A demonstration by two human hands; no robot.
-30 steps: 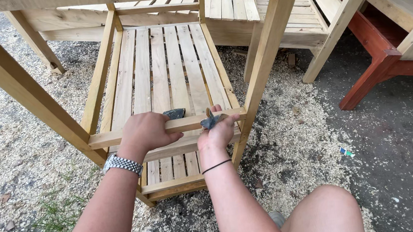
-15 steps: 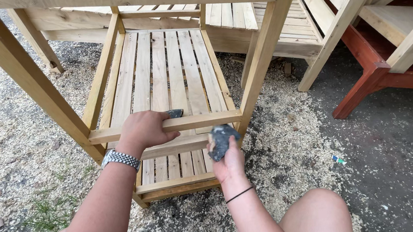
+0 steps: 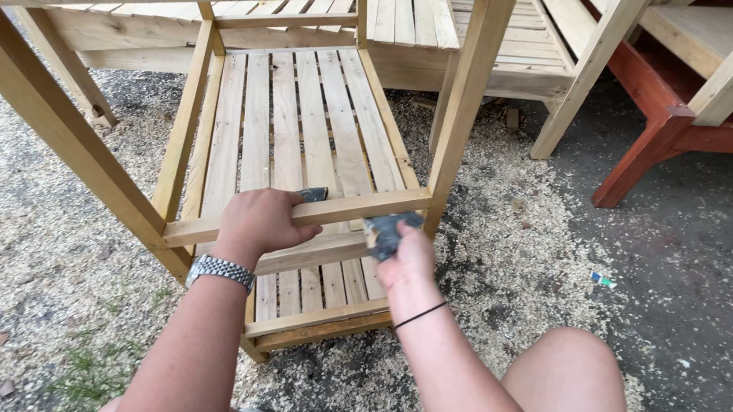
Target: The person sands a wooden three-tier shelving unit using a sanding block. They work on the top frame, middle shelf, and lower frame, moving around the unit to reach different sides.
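A pale wooden frame stands before me, with a slatted shelf (image 3: 307,132) low inside it and a front crossbar (image 3: 366,205). My left hand (image 3: 260,224), a metal watch on its wrist, is wrapped over that crossbar. A dark scrap (image 3: 312,194) shows just past its fingers. My right hand (image 3: 405,258) holds a dark grey piece of sandpaper (image 3: 386,230) pressed against the underside of the crossbar, close to the right upright post (image 3: 463,100). A thin black band circles the right wrist.
Sawdust (image 3: 512,255) covers the ground around the frame. More unfinished slatted wooden furniture (image 3: 475,29) stands behind, and a red-brown wooden piece (image 3: 661,140) at right. My knee (image 3: 567,374) is at the bottom right. Gravel and grass lie at left.
My right hand with the sandpaper has dropped from the top of the crossbar to just beneath it and shifted slightly right. The left hand has kept its grip on the crossbar.
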